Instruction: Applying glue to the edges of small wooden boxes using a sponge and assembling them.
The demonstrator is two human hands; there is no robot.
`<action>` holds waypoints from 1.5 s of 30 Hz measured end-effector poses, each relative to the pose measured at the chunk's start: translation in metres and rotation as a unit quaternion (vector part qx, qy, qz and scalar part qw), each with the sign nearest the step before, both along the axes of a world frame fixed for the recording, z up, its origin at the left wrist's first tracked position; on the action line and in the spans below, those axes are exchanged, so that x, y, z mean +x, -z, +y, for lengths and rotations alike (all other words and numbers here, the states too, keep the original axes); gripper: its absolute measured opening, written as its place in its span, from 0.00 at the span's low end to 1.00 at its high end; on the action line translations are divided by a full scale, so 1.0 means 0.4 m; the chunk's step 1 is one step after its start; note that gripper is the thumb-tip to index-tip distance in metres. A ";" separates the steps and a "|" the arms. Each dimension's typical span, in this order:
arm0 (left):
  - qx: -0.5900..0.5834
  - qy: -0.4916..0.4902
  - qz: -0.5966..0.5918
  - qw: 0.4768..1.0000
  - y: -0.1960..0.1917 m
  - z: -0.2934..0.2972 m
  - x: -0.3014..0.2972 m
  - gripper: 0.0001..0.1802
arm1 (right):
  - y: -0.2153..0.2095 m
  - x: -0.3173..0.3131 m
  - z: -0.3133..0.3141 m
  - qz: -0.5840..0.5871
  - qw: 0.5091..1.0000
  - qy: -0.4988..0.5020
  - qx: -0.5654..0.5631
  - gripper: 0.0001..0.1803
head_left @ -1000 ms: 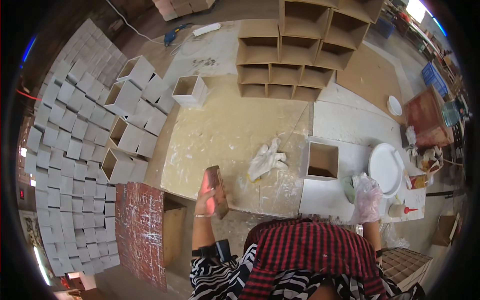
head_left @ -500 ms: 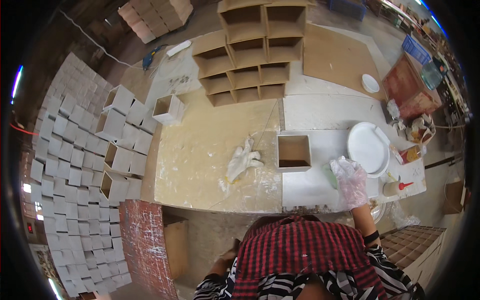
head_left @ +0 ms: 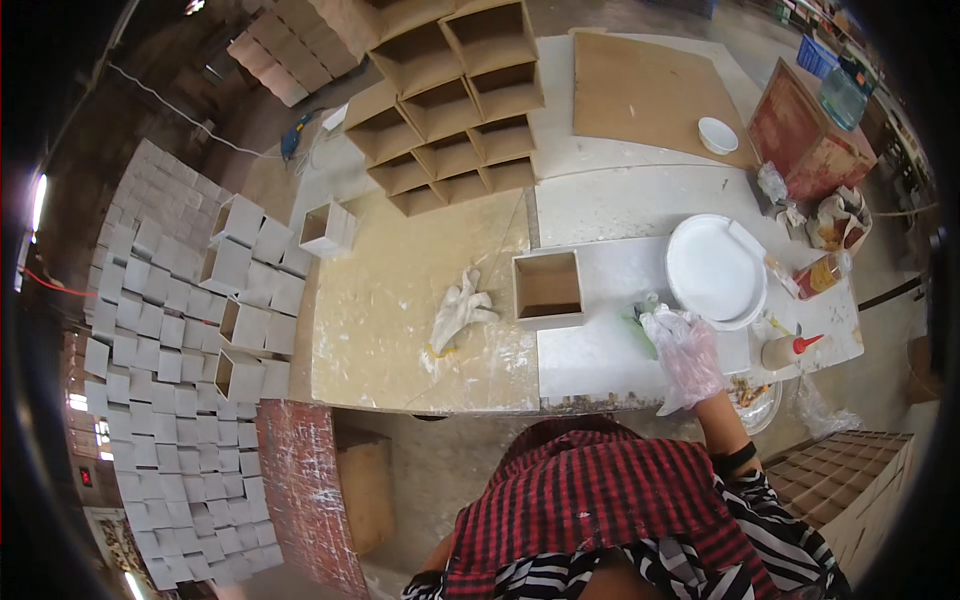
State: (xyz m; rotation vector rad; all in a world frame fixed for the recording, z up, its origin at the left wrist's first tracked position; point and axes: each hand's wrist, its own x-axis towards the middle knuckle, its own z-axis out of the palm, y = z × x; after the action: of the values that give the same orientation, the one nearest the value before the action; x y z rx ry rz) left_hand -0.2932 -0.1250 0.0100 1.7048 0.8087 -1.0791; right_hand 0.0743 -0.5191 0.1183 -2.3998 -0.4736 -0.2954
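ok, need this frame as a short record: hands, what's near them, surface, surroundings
right hand: in a clear plastic glove, on the white tabletop, fingers on a small green object; grip cannot be told
left hand: not in view
near right hand: round white plate, open square wooden box, squeeze bottle with red tip
also on bench: crumpled white glove on the tan board
behind: wooden cubby shelf unit
person's left: rows of grey square boxes on the floor

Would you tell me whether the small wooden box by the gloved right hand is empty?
Empty: the wooden box lies open side up beside the right hand, showing only its bare inner bottom.
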 end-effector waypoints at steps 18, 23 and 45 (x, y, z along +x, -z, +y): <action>0.081 0.085 0.030 0.993 -0.101 -0.011 0.021 0.26 | -0.061 -0.042 0.024 0.293 0.907 0.087 0.289 0.10; 0.083 0.102 0.032 0.991 -0.110 -0.008 0.023 0.26 | 0.008 -0.045 -0.014 0.111 0.982 0.022 0.154 0.11; 0.096 0.150 0.031 0.983 -0.178 0.013 0.026 0.24 | 0.005 -0.050 0.020 0.192 0.945 0.005 0.264 0.13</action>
State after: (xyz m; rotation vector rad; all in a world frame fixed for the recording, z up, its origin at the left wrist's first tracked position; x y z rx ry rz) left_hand -0.2826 -0.1199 0.0812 2.0114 0.7278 -1.2969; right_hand 0.0543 -0.5111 0.1164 -1.8693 -0.1703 0.0471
